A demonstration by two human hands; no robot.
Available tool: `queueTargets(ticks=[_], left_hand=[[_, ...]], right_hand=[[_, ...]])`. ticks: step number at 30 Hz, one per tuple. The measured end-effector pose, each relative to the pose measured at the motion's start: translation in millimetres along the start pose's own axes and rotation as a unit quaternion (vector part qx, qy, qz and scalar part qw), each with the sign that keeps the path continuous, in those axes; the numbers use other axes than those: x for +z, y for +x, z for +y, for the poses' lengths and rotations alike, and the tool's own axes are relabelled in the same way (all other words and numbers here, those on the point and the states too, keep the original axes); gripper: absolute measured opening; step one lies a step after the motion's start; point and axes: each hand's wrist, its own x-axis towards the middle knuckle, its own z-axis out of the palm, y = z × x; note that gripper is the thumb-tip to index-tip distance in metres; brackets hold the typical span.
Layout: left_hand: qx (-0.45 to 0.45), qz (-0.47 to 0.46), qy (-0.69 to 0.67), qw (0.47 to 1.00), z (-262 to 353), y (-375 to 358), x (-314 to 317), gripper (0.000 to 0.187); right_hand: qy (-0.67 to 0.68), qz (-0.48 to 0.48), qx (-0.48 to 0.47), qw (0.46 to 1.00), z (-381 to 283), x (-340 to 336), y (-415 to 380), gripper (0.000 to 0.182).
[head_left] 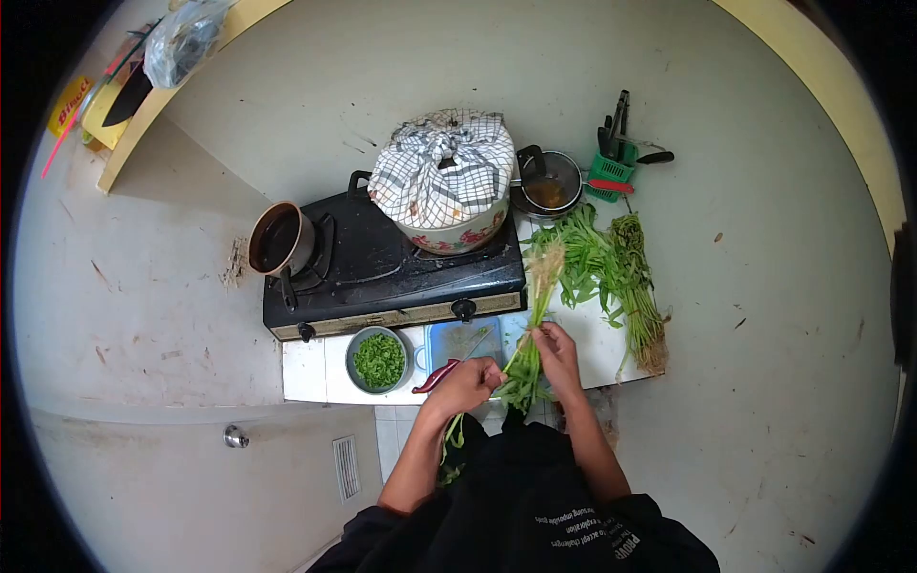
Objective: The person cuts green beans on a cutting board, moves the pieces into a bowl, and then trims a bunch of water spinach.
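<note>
A bunch of greens (538,307) is above the tabletop's (306,370) front edge, stems gripped in the right hand (559,359); the left hand (468,386) seems to pinch part of it. Slack fingers could drop leaves past that edge. The knife (437,376), handle beside the left wrist, could be knocked off the cutting board (449,341); dangling roots could shed grit there.

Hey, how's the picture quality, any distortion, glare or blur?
Head view: lens distortion bows the yellow shelf edge, and the corners go black; head view: the plastic bag catches pale highlights; the left hand and right hand show no obvious motion blur.
</note>
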Motion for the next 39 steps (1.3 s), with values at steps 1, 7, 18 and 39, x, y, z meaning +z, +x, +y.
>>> queueTargets(ticks=[1,7,18,39], left_hand=[[0.004,-0.006,0.002,1.0,-0.7,-2.4,-2.4,0.025],[0.041,-0.043,-0.083,0.995,-24.9,-8.9,2.8,0.024],[0.033,0.122,-0.203,0.971,-35.4,2.2,-8.1,0.027],[0.143,0.462,-0.499,0.719,-40.7,4.5,0.7,0.02]], right_hand=[[0.003,0.011,0.004,1.0,-4.7,-3.7,1.4,0.022],[-0.021,0.133,-0.016,0.991,-20.6,-53.7,30.9,0.027],[-0.424,0.22,-0.065,0.876,-11.0,-184.1,135.6,0.032],[-0.068,-0.11,0.087,0.988,-12.9,13.7,-63.0,0.026]])
